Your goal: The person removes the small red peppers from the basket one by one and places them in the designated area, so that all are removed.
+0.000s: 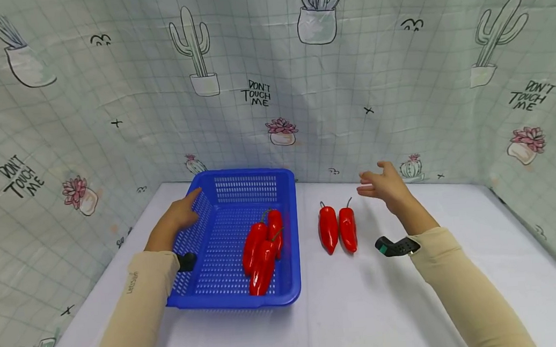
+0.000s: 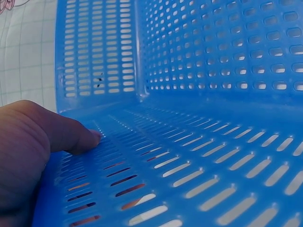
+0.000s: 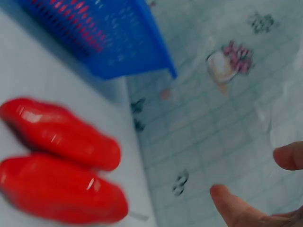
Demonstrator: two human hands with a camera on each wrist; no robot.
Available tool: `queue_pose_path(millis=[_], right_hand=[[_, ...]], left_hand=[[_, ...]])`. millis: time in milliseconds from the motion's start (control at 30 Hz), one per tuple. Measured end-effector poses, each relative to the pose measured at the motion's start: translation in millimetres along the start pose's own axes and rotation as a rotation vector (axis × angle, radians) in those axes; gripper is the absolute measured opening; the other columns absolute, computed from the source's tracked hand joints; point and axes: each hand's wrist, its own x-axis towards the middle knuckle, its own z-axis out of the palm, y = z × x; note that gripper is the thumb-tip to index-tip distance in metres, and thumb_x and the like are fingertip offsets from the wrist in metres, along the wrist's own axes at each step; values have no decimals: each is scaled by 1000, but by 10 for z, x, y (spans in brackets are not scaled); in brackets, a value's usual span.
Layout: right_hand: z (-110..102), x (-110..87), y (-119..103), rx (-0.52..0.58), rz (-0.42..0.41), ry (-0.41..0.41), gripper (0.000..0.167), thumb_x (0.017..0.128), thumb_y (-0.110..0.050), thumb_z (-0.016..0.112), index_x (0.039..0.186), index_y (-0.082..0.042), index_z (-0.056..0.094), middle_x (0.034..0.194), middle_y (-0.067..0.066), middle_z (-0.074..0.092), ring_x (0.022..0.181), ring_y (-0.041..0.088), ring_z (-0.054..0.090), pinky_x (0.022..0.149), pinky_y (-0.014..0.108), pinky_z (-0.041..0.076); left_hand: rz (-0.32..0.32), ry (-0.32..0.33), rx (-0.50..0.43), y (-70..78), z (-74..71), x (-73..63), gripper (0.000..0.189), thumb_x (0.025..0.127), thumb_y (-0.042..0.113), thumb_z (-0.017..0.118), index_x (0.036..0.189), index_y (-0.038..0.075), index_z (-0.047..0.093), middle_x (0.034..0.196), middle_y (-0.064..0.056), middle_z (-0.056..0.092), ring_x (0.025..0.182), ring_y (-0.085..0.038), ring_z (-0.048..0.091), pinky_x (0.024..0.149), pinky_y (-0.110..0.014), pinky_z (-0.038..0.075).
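My left hand (image 1: 178, 215) grips the left wall of a blue slotted plastic basket (image 1: 292, 231). In the left wrist view, the thumb (image 2: 71, 132) lies on the inside of the wall, and parts of the fingers show through the slots from outside. Three shiny red chili peppers lie in the basket's right half, one of them a long pepper (image 1: 263, 266) at the front. On the table right of the basket are two more, a left pepper (image 1: 328, 228) and a right pepper (image 1: 347, 229). Above and to the right of these hovers my right hand (image 1: 387, 187), fingers spread, holding nothing.
A white table (image 1: 345, 308) carries everything. Behind it and along both sides hangs a pale grid-patterned cloth (image 1: 236, 128) printed with cacti and lettering. A dark wristband device (image 1: 396, 246) sits on the right wrist, another at the left cuff.
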Motion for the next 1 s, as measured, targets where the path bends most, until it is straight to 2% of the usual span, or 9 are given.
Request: queue_pose_path(millis=[133,267,433,567,700,833,1000], right_hand=[[66,-56,-256,111,-62,-10,82,101,-23,47,155,-4,-13,150,31,36,81,3,68,93,34,50],[174,-91,-455,161,-78,-39,80,101,-19,46,155,-4,-11,151,29,35,85,5,68,96,35,49],[360,-96,-666,205,-72,-70,78,100,-15,47,156,-3,-7,150,29,36,78,4,67,100,38,47],[572,-91,-822,221,-79,-97,78,100,-13,49,156,-4,-3,148,29,39,83,10,67,101,38,47],[773,-91,-955,234,-93,-131,78,99,-13,51,156,-4,0,146,29,41,104,26,64,104,40,46],[905,-98,-1026,221,-108,-144,77,98,-14,53,157,-4,2,146,29,43,122,37,55,107,41,44],[1039,-103,-1041,210,-101,-155,74,98,-15,52,156,-3,7,144,29,45,125,40,53,107,42,44]], left_hand=[[-3,-1,-6,5,5,-2,77,83,-3,47,154,-1,17,144,-41,34,130,-57,41,103,-64,39],[-13,-7,-19,9,4,-9,77,84,-3,47,154,0,16,144,-42,34,128,-56,43,100,-63,43],[-19,-10,-33,12,2,-20,77,84,-3,47,155,1,15,144,-42,34,123,-56,48,95,-60,48],[-17,-10,-18,-2,6,-25,76,84,-2,46,154,-1,15,145,-42,33,123,-55,48,96,-60,47],[-19,-7,-12,-15,15,-31,77,83,-3,45,154,-1,15,146,-41,32,127,-56,44,99,-61,44],[-20,-6,-21,-3,16,-34,77,83,-4,45,154,-1,15,146,-41,32,129,-56,42,100,-62,43],[-15,-7,-22,21,5,-20,77,84,-4,44,155,0,15,147,-40,31,130,-56,41,101,-62,42]])
